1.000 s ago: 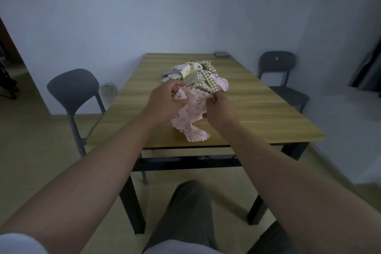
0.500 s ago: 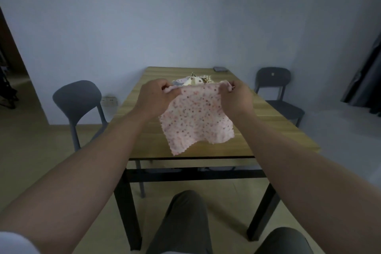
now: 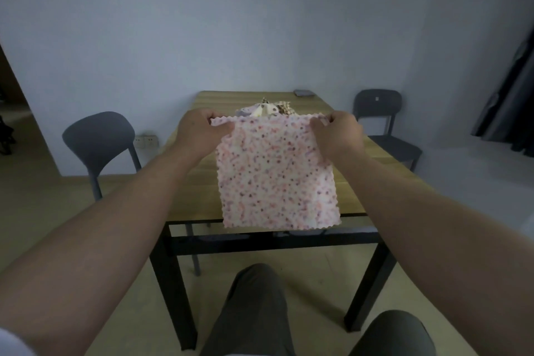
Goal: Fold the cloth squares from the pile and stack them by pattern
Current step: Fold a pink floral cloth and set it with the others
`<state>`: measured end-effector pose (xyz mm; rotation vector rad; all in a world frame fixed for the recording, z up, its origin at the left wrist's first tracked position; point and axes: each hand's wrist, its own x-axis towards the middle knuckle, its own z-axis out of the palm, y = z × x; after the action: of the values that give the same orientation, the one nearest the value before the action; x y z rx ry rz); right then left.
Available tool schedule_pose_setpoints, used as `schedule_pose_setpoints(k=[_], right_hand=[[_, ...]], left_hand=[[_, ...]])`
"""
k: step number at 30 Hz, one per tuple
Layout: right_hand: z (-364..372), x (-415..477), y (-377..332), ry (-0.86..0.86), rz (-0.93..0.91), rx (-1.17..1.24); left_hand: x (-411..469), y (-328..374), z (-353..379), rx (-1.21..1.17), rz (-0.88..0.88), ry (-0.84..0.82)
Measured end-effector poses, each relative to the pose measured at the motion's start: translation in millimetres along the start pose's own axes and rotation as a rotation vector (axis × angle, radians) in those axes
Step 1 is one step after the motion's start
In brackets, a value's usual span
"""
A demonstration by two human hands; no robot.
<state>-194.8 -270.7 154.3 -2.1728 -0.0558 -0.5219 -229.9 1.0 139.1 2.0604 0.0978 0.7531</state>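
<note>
Currently both hands are holding the pink floral cloth square (image 3: 277,173) up by its two top corners, so it is hanging open and flat, facing the person; my read: this is squaring it and shaking out creases before the first fold.

- Cloth: its zigzag-cut top edge is running fairly taut from hand to hand; its lower edge is hanging free in front of the near edge of the wooden table (image 3: 375,170), apparently not resting on it.
- Left hand (image 3: 199,131): it is pinching the left corner, fingers curled together and clamped on the fabric, back of hand facing the camera.
- Right hand (image 3: 338,136): it is doing the same on the right corner, thumb on the near side, fingers wrapping behind; nothing is slack in either grip.
- Arms: both are reaching forward and nearly straight, forearms converging towards the table's middle, hands sitting level with each other.
- Pile (image 3: 268,108): mixed-pattern cloths are lying further back on the table, just peeking over the held cloth's top edge; the rest is hidden.
- Stacks: I'm not seeing any folded stack, though the cloth is covering part of the tabletop; probably early in the job.
- Next move, likely: laying it down or bringing the corners together; uneven tension would be skewing the fold.
</note>
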Motion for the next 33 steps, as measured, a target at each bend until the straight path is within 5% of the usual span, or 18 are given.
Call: schedule_pose_setpoints(k=[10,15,22,33], right_hand=[[77.6,50.0,59.8,-0.151,0.125,-0.053],[98.5,65.4,71.4,-0.142,0.093,-0.021],[104.0,61.3,88.6,-0.173,0.104,-0.005],[91.9,25.1,113.0,-0.197,0.123,0.003]], left_hand=[[49.8,-63.2,52.3,0.018,-0.22,-0.065],[65.6,-77.1,75.3,-0.212,-0.374,-0.049],[51.3,-96.8,82.8,-0.301,-0.415,-0.099],[-19.3,-104.4,76.8,-0.033,-0.218,-0.202]])
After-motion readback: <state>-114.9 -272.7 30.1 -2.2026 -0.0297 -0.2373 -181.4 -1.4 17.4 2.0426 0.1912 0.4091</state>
